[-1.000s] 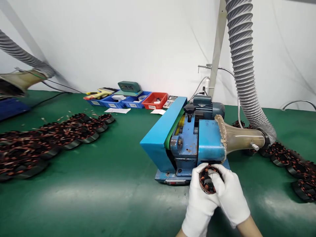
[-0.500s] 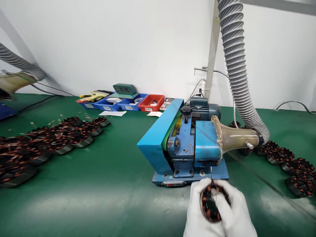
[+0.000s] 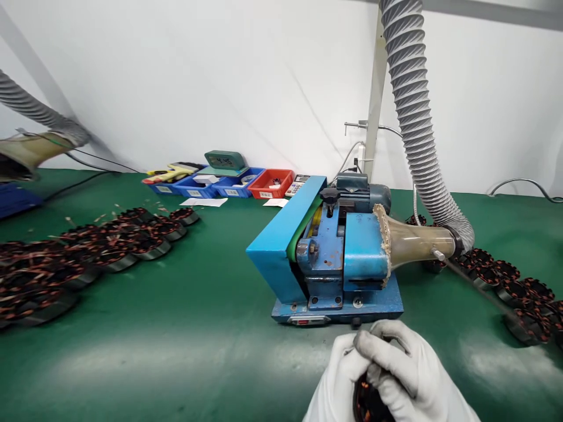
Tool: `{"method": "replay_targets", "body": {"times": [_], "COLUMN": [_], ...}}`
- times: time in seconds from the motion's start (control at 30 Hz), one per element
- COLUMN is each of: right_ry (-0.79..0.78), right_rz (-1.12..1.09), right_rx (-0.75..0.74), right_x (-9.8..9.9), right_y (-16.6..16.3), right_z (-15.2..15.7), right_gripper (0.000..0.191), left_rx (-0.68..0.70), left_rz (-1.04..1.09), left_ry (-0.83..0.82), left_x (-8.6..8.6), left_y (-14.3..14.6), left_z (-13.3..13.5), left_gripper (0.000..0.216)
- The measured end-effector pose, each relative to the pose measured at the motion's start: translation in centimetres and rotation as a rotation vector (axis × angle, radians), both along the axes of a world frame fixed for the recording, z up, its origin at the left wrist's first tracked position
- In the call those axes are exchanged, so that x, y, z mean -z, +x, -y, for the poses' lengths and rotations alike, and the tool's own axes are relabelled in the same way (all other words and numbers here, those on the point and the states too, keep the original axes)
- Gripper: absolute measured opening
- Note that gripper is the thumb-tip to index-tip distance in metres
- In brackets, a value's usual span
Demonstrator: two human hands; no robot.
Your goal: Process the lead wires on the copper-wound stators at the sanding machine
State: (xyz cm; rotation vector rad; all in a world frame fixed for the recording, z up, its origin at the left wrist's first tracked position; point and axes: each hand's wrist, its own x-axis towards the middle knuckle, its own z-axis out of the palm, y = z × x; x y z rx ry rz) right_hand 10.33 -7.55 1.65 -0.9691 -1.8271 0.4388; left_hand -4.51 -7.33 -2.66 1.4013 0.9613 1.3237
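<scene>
Looking down over a green desk [image 3: 176, 340] from head height. Clutching a copper-wound stator [image 3: 364, 403] at the very near edge, right of centre, with two white-gloved hands. Cupping it from the left with the left hand [image 3: 329, 387], grip closed against its side. Wrapping over its top with the right hand [image 3: 409, 378], fingers [image 3: 382, 350] curled and grip clamped on the same stator, hiding all but a dark patch of windings. Cut off by the bottom of the view, so impossible to tell whether resting on the desk or lifted above it.

Sitting just beyond the hands: a blue bench machine [image 3: 328, 264] with a green belt under a slanted blue cover, a black knob on top and a motor at its far end. Fitted to its right side: a clear funnel [image 3: 416, 241] joined to a grey ribbed hose [image 3: 411, 105] rising out of view.

Spread over the left of the desk: many loose stators [image 3: 101, 249]. Lined up on the right: another row of stators [image 3: 505, 278]. Standing far back along the white wall: blue bins [image 3: 206, 183], a red bin [image 3: 269, 183], a green display unit [image 3: 225, 159] and a calculator [image 3: 298, 184], with paper slips [image 3: 204, 202] nearby. Reaching in at far left: a second hose [image 3: 39, 111].
</scene>
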Motion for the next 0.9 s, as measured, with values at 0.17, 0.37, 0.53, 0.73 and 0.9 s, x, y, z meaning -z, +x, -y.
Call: {"method": "replay_targets", "body": {"times": [0.17,0.37,0.53,0.73,0.9], "right_ry": [-0.588,-0.577,-0.184,-0.173,-0.437], "right_rz": [-0.091,0.294,0.791,-0.091,-0.422], "right_rx": [0.021,-0.169,-0.318,0.247,0.256], "right_x": [-1.4,-4.9,-8.3,-5.5,1.2], "right_y": [0.6,1.8,4.6,4.6,-1.8], "right_z": [-0.4,-1.2,-2.5,-1.9,-0.7], "right_gripper": [0.017,0.02,0.02,0.012,0.021], "left_rx": [0.173,0.21,0.109,0.057,-0.152], "left_rz": [0.079,0.055,0.047,0.07,-0.042], "left_ry": [-0.15,-0.182,-0.202,0.09,0.228], "left_x": [1.4,1.8,0.2,-1.2,0.5], "left_y": [-1.0,0.1,0.7,-0.2,1.6], "left_z": [-3.7,-2.7,0.7,0.4,-0.4], "left_gripper": [0.022,0.02,0.017,0.025,0.062]}}
